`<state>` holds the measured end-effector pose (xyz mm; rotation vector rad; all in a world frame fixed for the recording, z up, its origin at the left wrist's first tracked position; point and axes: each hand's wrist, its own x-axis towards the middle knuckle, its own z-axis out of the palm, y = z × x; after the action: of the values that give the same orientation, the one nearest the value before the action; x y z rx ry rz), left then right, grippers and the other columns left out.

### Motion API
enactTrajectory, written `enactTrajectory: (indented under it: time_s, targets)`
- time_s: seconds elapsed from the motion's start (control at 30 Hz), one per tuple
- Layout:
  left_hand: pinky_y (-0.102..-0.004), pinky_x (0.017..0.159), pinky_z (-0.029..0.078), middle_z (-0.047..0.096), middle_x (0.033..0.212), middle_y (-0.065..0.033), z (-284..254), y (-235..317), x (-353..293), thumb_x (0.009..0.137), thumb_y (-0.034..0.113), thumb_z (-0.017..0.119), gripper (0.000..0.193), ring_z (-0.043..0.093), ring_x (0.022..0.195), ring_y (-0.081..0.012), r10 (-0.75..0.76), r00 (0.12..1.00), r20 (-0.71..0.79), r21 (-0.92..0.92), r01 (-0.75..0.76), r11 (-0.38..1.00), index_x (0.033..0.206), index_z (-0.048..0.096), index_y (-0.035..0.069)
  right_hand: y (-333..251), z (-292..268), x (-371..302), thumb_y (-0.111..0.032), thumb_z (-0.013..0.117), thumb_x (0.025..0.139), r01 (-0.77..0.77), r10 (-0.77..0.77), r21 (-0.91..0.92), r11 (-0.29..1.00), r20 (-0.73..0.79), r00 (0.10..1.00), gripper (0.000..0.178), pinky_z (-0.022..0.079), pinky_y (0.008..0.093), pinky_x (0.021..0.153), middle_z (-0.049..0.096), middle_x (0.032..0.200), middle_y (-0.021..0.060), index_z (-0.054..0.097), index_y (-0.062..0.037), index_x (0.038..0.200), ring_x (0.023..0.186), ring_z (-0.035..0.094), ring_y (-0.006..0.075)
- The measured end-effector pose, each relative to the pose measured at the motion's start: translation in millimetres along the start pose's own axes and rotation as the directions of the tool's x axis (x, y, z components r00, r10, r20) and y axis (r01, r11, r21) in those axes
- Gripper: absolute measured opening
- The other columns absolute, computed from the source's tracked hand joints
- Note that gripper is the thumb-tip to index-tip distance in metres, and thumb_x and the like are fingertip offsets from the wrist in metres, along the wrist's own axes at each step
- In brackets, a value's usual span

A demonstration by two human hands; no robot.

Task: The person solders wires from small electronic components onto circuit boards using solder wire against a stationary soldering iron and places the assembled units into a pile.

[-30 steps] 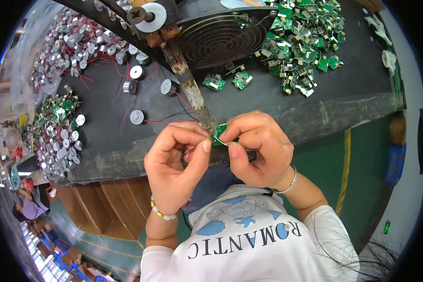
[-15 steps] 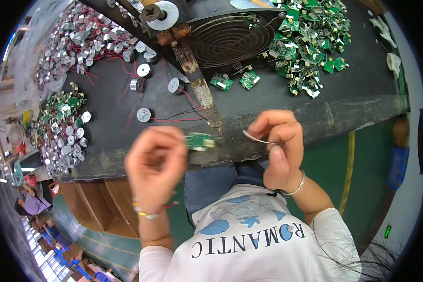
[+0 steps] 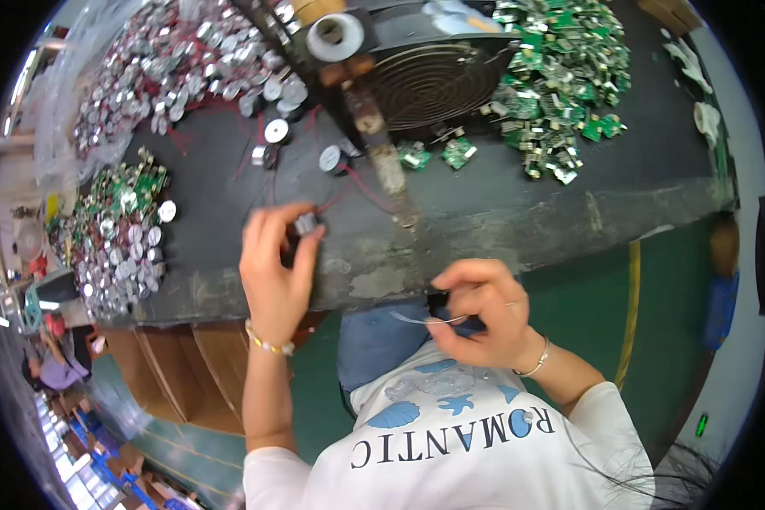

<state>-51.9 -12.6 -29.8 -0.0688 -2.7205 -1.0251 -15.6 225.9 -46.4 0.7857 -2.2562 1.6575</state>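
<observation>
My left hand (image 3: 276,263) is at the front of the dark bench, its thumb and fingers closed around a small round silver motor (image 3: 305,223) with a red wire. Lower and to the right, my right hand (image 3: 484,310) pinches a thin silvery wire (image 3: 410,320) that looks like solder; its free end points left over my lap. Between and beyond my hands, a rusty metal bar (image 3: 388,170) slants down to the bench. Two more loose motors, one of them (image 3: 332,159) with red wire, lie left of the bar. Green circuit boards (image 3: 459,153) lie to its right.
A black fan (image 3: 433,85) stands behind the bar. Heaped motors (image 3: 187,59) cover the far left, and green boards (image 3: 561,85) the far right. Another pile, boards mixed with motors (image 3: 127,246), is at the left edge. A cardboard box (image 3: 178,374) sits below the bench.
The green board that was in my left hand is no longer there; that hand now grips a motor from the bench. My right hand has moved down toward my lap with the wire.
</observation>
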Motion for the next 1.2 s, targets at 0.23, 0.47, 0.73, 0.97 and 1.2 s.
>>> enactTrajectory:
  time_s: [0.23,0.47,0.73,0.97,1.2]
  targets:
    - [-0.0311,0.061,0.037,0.057,0.069,-0.0056,2.4,39.4,-33.0,0.067,0.008,0.077,0.017,0.052,0.063,-0.0207,0.125,0.963,0.237,-0.258,-0.061,0.964,0.077,0.063,0.005,-1.8,3.8,18.0,-0.003,0.07,0.078,-0.21,0.199,0.043,0.977,0.173,0.964,0.022,0.039,0.0197,0.041,0.069,0.087,0.0074,0.048,-0.0054,0.073,0.044,0.05,0.0067]
    - [-0.0203,0.059,0.039,0.062,0.077,-0.0025,-16.6,25.1,-46.7,0.075,0.004,0.073,0.015,0.053,0.066,-0.0073,-0.135,0.858,0.495,-0.598,0.449,0.664,0.086,0.065,0.0,-18.5,-10.3,27.3,-0.005,0.069,0.081,-0.191,0.161,0.151,0.97,0.193,0.968,0.018,0.05,0.0237,0.048,0.068,0.083,0.0061,0.051,-0.0045,0.082,0.057,0.065,0.011]
    - [-0.0257,0.064,0.049,0.064,0.083,-0.01,-22.7,12.6,-52.5,0.081,0.006,0.069,0.017,0.063,0.069,-0.0153,0.017,0.808,0.589,-0.743,0.534,0.404,0.091,0.059,-0.003,-3.8,-19.9,14.2,-0.005,0.074,0.076,0.005,-0.008,0.015,1.0,0.186,0.983,0.028,0.043,0.0259,0.043,0.063,0.069,0.0043,0.048,-0.0071,0.068,0.05,0.057,0.0151]
    - [-0.0194,0.054,0.039,0.06,0.074,-0.0023,-20.4,46.5,-40.3,0.08,0.001,0.071,0.018,0.053,0.06,-0.006,0.03,0.705,0.708,-0.49,0.46,0.74,0.094,0.06,-0.002,2.0,-21.6,14.5,-0.004,0.07,0.074,0.126,-0.123,-0.016,0.992,0.129,0.984,0.018,0.047,0.0318,0.05,0.063,0.073,0.0045,0.053,-0.0073,0.073,0.061,0.061,0.0212]
    - [-0.0202,0.053,0.045,0.059,0.071,-0.0034,-53.2,-5.7,-6.6,0.093,0.003,0.056,0.008,0.054,0.058,-0.0072,-0.284,0.959,0.003,-0.349,0.267,0.898,0.1,0.054,0.0,33.3,-104.2,36.4,-0.01,0.073,0.075,-0.341,0.166,-0.636,0.692,-0.32,0.933,0.022,0.046,0.0361,0.065,0.059,0.078,0.0066,0.059,-0.003,0.09,0.071,0.056,0.0257]
